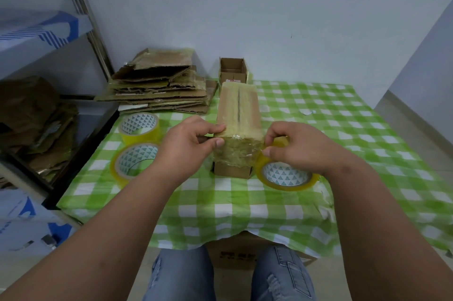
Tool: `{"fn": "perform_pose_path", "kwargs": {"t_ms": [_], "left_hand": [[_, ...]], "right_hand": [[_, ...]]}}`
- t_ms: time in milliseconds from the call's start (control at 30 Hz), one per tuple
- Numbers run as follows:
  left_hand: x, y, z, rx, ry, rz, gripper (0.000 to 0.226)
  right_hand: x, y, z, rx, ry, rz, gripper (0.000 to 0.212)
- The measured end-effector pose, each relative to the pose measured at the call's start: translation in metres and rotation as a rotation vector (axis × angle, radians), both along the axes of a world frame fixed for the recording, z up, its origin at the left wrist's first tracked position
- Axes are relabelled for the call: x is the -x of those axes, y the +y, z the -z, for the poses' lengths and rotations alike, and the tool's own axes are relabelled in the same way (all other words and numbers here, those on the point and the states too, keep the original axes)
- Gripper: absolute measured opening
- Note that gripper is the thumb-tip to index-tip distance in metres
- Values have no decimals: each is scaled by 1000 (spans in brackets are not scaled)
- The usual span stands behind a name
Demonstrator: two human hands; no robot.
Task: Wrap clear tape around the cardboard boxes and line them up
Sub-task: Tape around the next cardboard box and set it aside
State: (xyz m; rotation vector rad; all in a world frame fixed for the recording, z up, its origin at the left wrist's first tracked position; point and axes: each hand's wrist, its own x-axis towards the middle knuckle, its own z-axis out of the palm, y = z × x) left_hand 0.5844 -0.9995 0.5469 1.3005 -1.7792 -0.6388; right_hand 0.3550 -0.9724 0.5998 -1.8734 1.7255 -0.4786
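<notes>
Cardboard, wrapped in clear tape at its near end, forms the long box [237, 129] lying on the green checked tablecloth [245, 210]. The left hand [188, 144] pinches the box's near left corner. The right hand [294, 146] grips a tape roll [284, 173] just beside the box's right side. Two more rolls [137, 144] sit left, near flattened cardboard [159, 85]; an open box [232, 71] stands behind.

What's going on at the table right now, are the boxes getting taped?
Yes. A person is taping the near end of a long cardboard box on the green checked table. The left hand pinches the box's near left corner, while the right hand holds a tape roll at its right corner. Two spare tape rolls lie left; an open small box stands behind.
</notes>
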Motion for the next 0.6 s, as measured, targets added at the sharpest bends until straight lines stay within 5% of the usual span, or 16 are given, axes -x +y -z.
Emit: {"fn": "perform_pose_path", "kwargs": {"t_ms": [167, 367, 500, 600], "left_hand": [[-2, -3, -1, 30, -7, 17, 31], [-11, -19, -18, -169, 248, -23, 32], [-11, -34, -25, -244, 128, -48, 30], [-4, -33, -32, -222, -201, -16, 51]], "right_hand": [[8, 3, 0, -55, -184, 29, 20], [2, 10, 2, -181, -701, -76, 43], [-25, 9, 12, -120, -824, -41, 32], [-40, 8, 24, -129, -884, -9, 28]]}}
